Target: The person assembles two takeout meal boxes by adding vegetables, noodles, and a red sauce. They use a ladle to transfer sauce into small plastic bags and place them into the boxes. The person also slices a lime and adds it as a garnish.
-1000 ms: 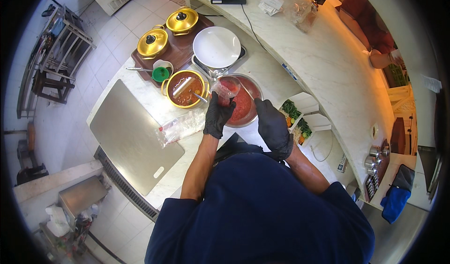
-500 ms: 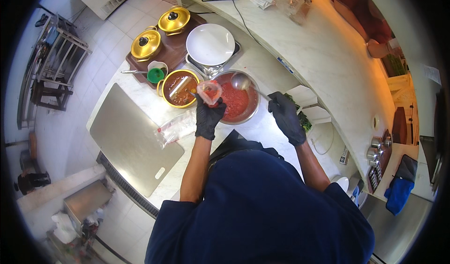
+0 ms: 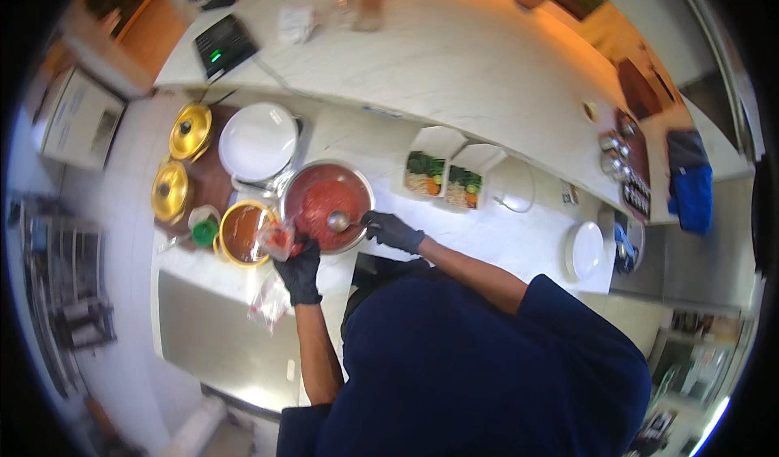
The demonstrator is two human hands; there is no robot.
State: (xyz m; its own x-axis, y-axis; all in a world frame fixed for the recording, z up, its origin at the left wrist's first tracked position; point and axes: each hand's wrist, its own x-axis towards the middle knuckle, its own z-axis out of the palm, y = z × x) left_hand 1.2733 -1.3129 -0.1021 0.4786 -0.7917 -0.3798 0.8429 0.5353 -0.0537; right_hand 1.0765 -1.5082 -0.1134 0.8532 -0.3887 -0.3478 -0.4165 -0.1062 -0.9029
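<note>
My left hand point(image 3: 299, 272), in a black glove, is closed around a small clear plastic bag point(image 3: 277, 240) with red sauce in it, near the left rim of a steel bowl. My right hand point(image 3: 392, 231), also gloved, grips the handle of a metal ladle point(image 3: 339, 221). The ladle's head lies over the red sauce point(image 3: 326, 197) inside the bowl point(image 3: 371, 200); how deep it dips I cannot tell. Left of the bowl, a yellow-rimmed pot point(image 3: 219, 236) of reddish-brown broth stands close to the bag.
Right of the bowl stand two open white takeout boxes point(image 3: 445, 183) with greens and other food. A white plate point(image 3: 258, 142), lidded golden pots point(image 3: 191, 132), a green cup point(image 3: 204, 231), more plastic bags point(image 3: 269, 301) and a metal board point(image 3: 219, 339) lie leftward. A raised counter point(image 3: 389, 59) runs behind.
My view has turned, bringing the boxes' contents into sight. The ladle has moved from the bowl's far rim to its nearer part, and my right hand is closer to the bowl.
</note>
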